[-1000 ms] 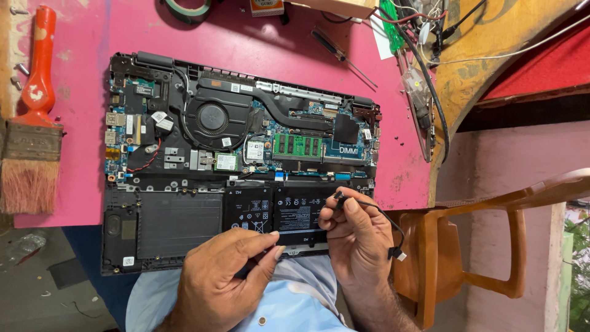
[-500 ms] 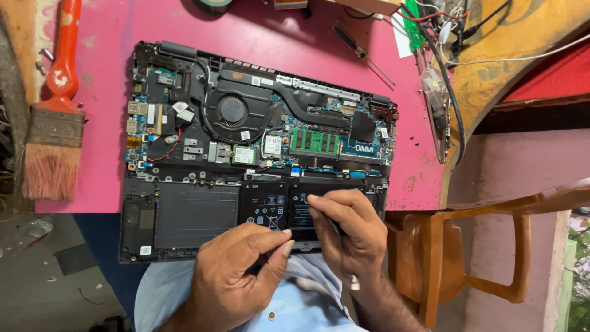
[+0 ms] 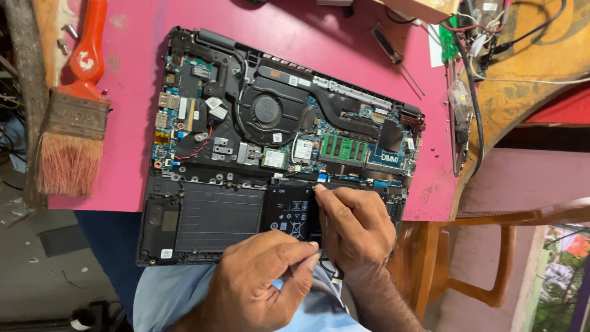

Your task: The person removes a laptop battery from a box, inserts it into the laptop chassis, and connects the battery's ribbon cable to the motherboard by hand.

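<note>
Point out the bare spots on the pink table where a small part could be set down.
Bare pink table lies between the paintbrush and the open laptop, and along the far edge between laptop and screwdriver. A narrow strip runs right of the laptop. The far right corner is crowded with cables; both hands cover the battery.

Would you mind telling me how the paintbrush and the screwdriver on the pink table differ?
The paintbrush is broad, with an orange handle and worn reddish bristles; the screwdriver is slim, with a dark handle and thin metal shaft. The paintbrush lies left of the opened laptop, its bristles past the table edge; the screwdriver lies above the laptop's right end. Neither is touched by a hand.
</note>
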